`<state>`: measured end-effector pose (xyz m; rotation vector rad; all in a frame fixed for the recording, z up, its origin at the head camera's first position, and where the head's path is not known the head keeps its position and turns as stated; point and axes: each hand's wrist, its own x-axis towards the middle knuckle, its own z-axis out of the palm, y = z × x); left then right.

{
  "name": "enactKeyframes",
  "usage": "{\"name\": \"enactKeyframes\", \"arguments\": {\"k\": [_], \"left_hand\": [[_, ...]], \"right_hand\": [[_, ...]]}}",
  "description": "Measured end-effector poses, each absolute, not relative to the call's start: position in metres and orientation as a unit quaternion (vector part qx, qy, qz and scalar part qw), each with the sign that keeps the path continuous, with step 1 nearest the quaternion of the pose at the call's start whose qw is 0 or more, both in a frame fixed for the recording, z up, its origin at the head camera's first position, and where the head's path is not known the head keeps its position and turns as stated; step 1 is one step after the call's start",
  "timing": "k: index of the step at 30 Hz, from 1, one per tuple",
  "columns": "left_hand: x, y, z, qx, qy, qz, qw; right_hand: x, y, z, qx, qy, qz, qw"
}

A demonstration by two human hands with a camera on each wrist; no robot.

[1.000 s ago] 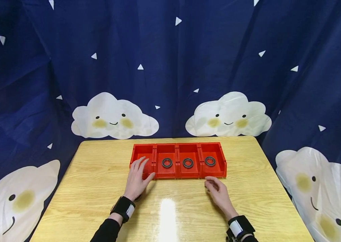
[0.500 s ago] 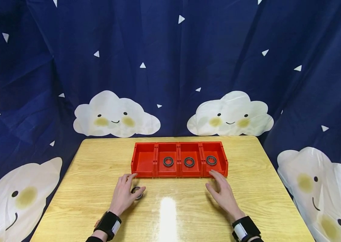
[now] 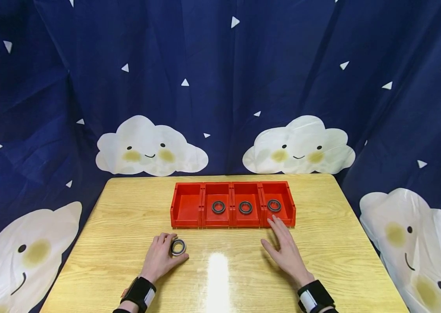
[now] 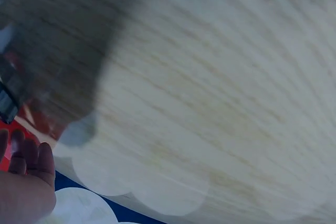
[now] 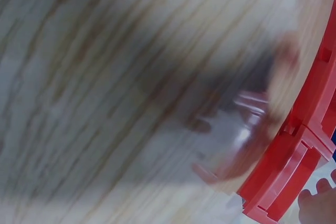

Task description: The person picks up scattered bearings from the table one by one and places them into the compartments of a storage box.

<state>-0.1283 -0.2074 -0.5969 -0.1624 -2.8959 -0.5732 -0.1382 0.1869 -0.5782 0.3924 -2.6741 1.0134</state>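
Observation:
A small steel ring bearing (image 3: 178, 247) lies on the table between the thumb and fingers of my left hand (image 3: 159, 259). The fingertips are bent beside its far left rim and the thumb lies nearly straight on its near side, without a plain pinch. In the left wrist view, several fingers (image 4: 44, 163) show below a dark object at the left edge. My right hand (image 3: 286, 254) holds nothing; its fingers are stretched toward the front of the rightmost red bin (image 3: 282, 189). Dark ring bearings lie in the other bins, one of them here (image 3: 274, 205).
Red bins stand in a joined row toward the back of the wooden table (image 3: 126, 204). The leftmost bin (image 3: 188, 208) shows a bare floor. The two middle bins each hold a dark ring bearing (image 3: 218, 207). A blue cloud-patterned curtain (image 3: 220, 87) hangs behind.
My left hand has drawn back from the leftmost bin to the steel bearing on the table, uncovering it. My right hand has moved slightly forward and spread its fingers.

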Motion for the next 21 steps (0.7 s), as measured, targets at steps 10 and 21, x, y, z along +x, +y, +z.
{"name": "enactKeyframes", "arguments": {"k": [10,21], "left_hand": [[-0.1263,-0.2108,-0.5997,-0.057,-0.979,-0.186,0.066],[-0.1262,-0.2092,-0.6021,-0.084,-0.973,-0.188,0.107]], "right_hand": [[-0.1366,0.1870,-0.5798,0.134,-0.923,0.334,0.136],[-0.1343,0.1940,-0.5861,0.138,-0.924,0.324,0.146]]}}
